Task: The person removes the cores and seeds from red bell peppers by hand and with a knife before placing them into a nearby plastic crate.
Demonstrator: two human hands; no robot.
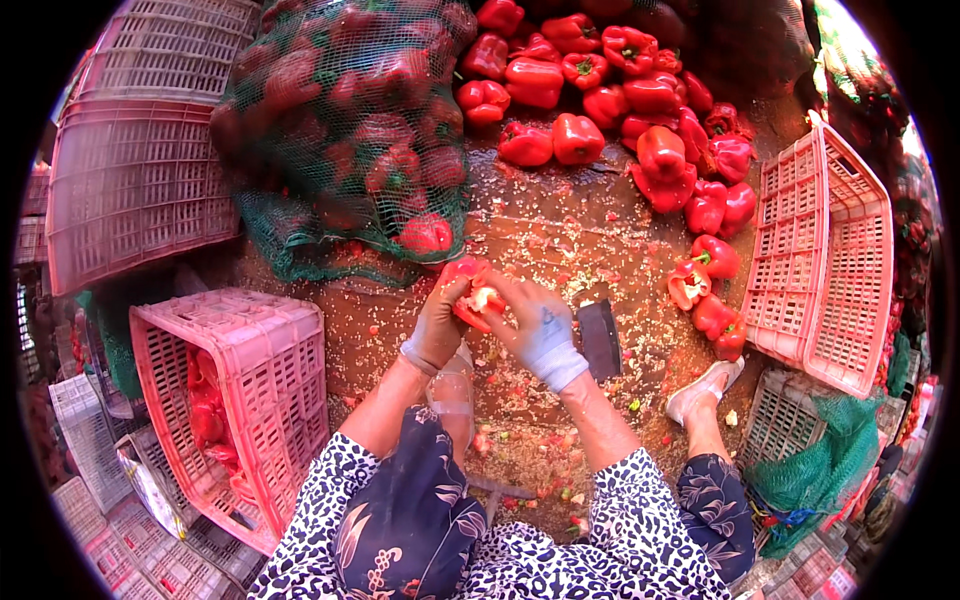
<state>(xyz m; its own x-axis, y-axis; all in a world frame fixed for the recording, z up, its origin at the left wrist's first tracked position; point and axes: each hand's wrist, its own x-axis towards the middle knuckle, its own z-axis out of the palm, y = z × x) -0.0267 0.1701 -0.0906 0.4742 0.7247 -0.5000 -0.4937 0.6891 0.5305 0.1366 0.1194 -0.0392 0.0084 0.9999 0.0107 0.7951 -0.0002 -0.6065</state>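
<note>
Pink crate (285, 370), left: lies on its side, holds red pieces. Left hand (440, 318): closes around one red bell pepper (468, 312), above the seed-strewn floor (545, 235). Right hand (540, 325): pinches that pepper at its pale opening. Green net bag (345, 130), beyond: bulges with peppers. Loose red peppers (662, 155): heaped alongside.

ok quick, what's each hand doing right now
Left hand: closed around a red bell pepper.
Right hand: fingers bent at the pepper's pale opened part; whether it grips anything can't be told.
</note>
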